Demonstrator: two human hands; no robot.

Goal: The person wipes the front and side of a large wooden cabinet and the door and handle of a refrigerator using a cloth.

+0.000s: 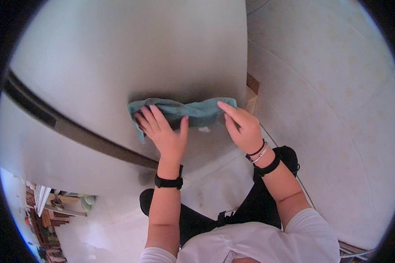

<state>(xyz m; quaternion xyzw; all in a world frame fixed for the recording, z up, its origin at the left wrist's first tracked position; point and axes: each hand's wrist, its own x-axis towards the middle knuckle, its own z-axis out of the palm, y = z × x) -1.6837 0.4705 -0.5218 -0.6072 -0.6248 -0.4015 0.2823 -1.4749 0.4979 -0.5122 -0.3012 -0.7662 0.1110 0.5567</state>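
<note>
A teal cloth lies spread and wrinkled across the pale, smooth front of what looks like a refrigerator. My left hand rests on the cloth's left part, fingers spread and pointing up, thumb apart. The cloth's left end hangs down beside those fingers. At the opposite end, my right hand holds the cloth's edge between the forefinger and thumb. A small white patch shows just below the cloth; I cannot tell what it is.
A dark recessed strip crosses the pale front at left. To the right stands a large pale panel, with a brown box-like thing in the gap. Tiled floor lies below, around my black shoes. Shelved clutter stands lower left.
</note>
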